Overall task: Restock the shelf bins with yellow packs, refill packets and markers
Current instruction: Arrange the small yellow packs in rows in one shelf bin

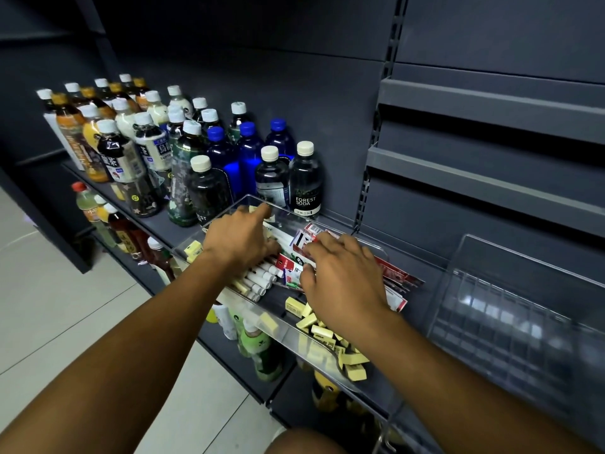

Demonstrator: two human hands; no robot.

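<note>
Head view. Left hand [240,237] lies palm down inside the clear bin [285,335], fingers straight and slightly spread, forefinger reaching toward the bin's far wall; it holds nothing. White-capped markers [258,280] lie in a row directly under this hand's wrist. Right hand [343,276] has its fingers curled over the red-and-white refill packets [400,276], thumb set against their near edge, pinching them; the packets fan out from beneath this hand toward its right. Yellow packs [322,329] lie loose in the bin's near corner, below the right wrist, with a few more just left of the left wrist. Bottles [209,188] stand on the shelf [154,221] beyond and left of the left hand. Second clear bin [491,309] stands to the right of the right hand.
</note>
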